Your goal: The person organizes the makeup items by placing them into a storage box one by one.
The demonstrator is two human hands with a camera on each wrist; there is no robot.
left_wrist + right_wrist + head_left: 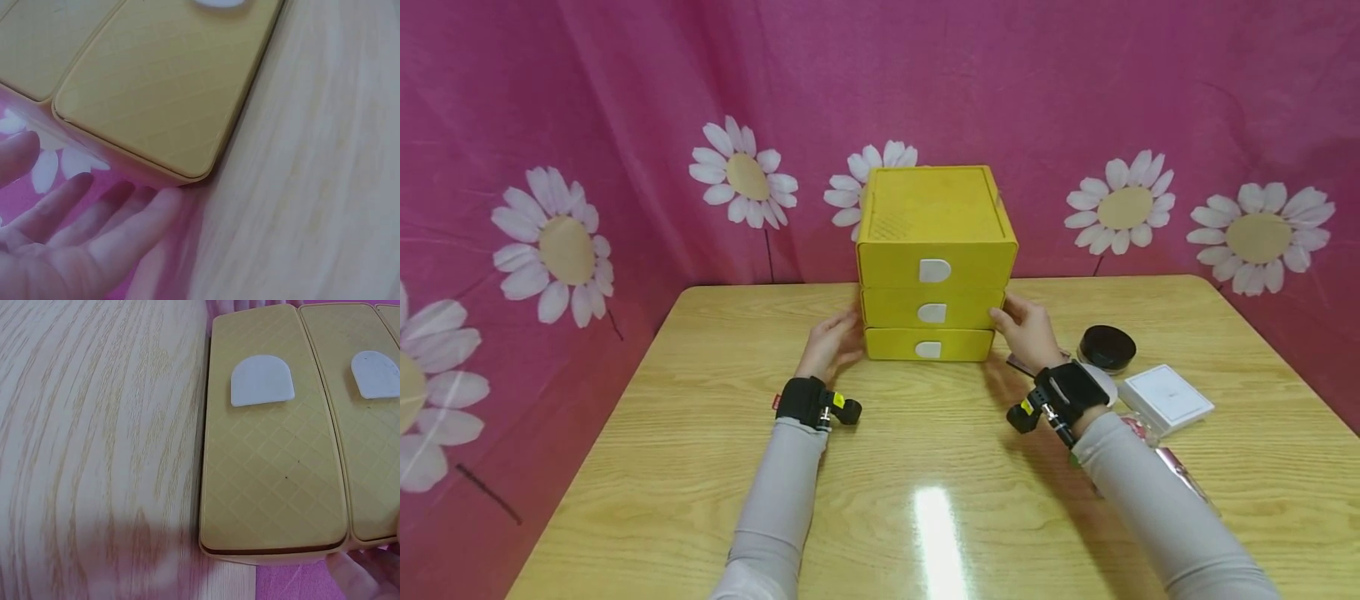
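Behind everything: pink daisy-print curtain (1000, 100). Below: wood-grain surface (700, 433). Next, yellow three-drawer box (932, 204): stands upright near the far edge of the surface, between both hands. Likely trouble here: box skewing or slipping, from loose or uneven support at the two sides; also drawers (887, 310) sliding out, from a forward tilt. All three drawers pushed in, contents hidden.

Right forearm (1150, 492): reaches over the small stuff at right. Possible knock or scatter there, from a low sleeve sweep.

Left hand (830, 342): fingers spread wide and relaxed beside the left side of the box, fingertips by the lower edge (touching or just short, can't tell). Right hand (1030, 335): loosely spread along the right side, thumb by the front edge at middle-drawer height, not wrapped round anything.

White flat box (1168, 396): closed, contents unseen. Near it, dark-lidded jar (1107, 347): lid on, contents not readable. Smaller still: pink tube-like item (1183, 475), partly under the sleeve; clear packet with red bits (1138, 427), mostly covered. Smallest: white handle tabs (935, 270), one per drawer, untouched.
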